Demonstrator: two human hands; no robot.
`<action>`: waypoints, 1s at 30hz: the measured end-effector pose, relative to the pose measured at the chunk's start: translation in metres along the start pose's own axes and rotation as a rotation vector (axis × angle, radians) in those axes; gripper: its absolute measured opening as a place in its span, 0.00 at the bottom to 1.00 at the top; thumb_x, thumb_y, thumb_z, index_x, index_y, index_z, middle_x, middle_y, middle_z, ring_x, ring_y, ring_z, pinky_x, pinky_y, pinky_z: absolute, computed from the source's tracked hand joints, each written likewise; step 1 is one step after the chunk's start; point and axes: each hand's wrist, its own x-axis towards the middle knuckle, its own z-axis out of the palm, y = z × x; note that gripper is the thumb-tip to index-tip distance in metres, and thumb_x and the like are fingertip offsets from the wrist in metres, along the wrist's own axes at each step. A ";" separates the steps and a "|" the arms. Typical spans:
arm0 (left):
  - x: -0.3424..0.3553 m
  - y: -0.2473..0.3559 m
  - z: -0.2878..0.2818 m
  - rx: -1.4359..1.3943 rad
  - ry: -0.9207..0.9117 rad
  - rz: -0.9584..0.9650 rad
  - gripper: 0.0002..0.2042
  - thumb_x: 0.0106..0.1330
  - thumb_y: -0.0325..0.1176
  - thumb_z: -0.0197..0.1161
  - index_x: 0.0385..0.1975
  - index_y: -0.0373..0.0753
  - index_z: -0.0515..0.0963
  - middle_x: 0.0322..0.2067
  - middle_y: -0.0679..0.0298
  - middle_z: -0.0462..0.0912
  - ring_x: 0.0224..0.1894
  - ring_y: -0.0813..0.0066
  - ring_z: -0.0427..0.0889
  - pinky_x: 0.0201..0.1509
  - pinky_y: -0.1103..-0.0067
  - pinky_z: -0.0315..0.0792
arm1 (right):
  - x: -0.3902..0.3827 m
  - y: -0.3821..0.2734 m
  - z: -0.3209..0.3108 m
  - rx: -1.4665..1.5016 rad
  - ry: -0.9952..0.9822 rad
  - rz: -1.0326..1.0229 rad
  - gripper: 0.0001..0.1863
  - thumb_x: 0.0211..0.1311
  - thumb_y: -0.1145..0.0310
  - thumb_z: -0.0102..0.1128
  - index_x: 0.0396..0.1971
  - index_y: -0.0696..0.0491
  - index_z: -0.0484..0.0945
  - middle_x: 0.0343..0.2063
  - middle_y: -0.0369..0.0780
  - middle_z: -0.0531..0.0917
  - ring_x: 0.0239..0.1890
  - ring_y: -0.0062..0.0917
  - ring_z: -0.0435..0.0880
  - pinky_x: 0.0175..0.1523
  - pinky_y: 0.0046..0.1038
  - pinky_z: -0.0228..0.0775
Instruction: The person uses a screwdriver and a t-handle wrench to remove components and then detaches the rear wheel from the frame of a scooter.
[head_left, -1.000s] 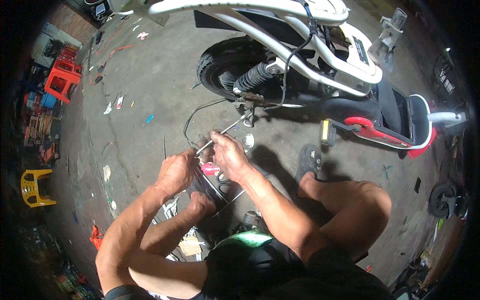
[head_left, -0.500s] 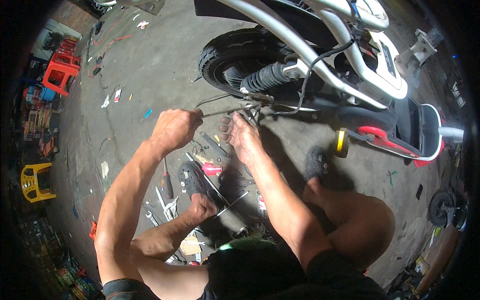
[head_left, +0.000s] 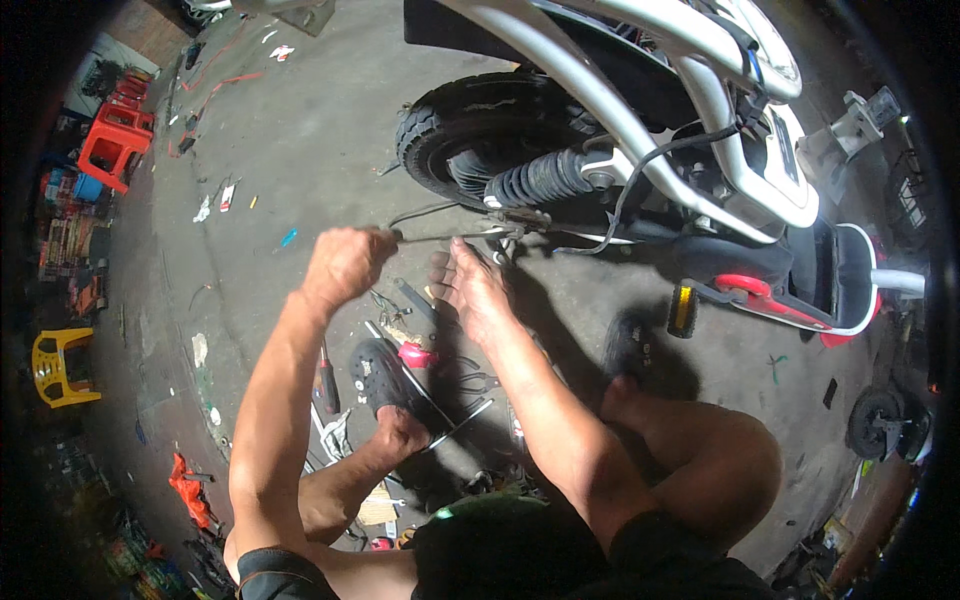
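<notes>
My left hand (head_left: 345,262) is closed round the near end of a thin metal rod (head_left: 430,238), which runs rightward to a metal fitting (head_left: 512,224) beneath a coiled shock absorber (head_left: 535,181) of a white scooter. My right hand (head_left: 470,287) is open just under the rod, thumb up near it, fingers apart. A dark cable (head_left: 420,208) loops beside the fitting. The black rear tyre (head_left: 450,112) is above my hands. On the floor below lie a screwdriver (head_left: 327,385), a pink object (head_left: 417,356) and pliers (head_left: 470,380).
A yellow-and-black pedal (head_left: 683,310) sticks out to the right. My feet rest either side of the scattered tools. Red stools (head_left: 112,150) and a yellow plastic chair (head_left: 60,368) stand at the left. A loose wheel (head_left: 875,425) is at the far right.
My left hand moved up and slightly left, then settled a little lower. My right hand released the rod and opened beneath it. The scooter now appears farther right in view.
</notes>
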 end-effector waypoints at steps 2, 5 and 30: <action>0.013 0.010 -0.023 0.147 -0.067 0.032 0.08 0.63 0.35 0.57 0.36 0.44 0.82 0.30 0.55 0.83 0.34 0.51 0.82 0.35 0.64 0.76 | 0.002 -0.002 0.002 0.002 -0.018 -0.003 0.19 0.66 0.50 0.59 0.44 0.50 0.73 0.38 0.37 0.81 0.40 0.25 0.80 0.45 0.34 0.73; 0.030 0.043 -0.055 0.364 -0.172 0.046 0.06 0.59 0.31 0.58 0.31 0.43 0.82 0.27 0.57 0.84 0.34 0.56 0.84 0.35 0.65 0.77 | -0.002 -0.005 0.007 0.102 0.000 -0.079 0.17 0.71 0.55 0.52 0.49 0.51 0.75 0.40 0.39 0.81 0.39 0.27 0.80 0.43 0.32 0.73; -0.016 0.028 0.185 -0.118 -0.004 -0.376 0.14 0.63 0.40 0.61 0.37 0.34 0.74 0.33 0.48 0.82 0.38 0.46 0.81 0.43 0.60 0.76 | -0.023 0.011 -0.029 -0.627 0.489 -0.380 0.17 0.64 0.62 0.61 0.45 0.59 0.76 0.36 0.40 0.82 0.38 0.24 0.79 0.44 0.26 0.71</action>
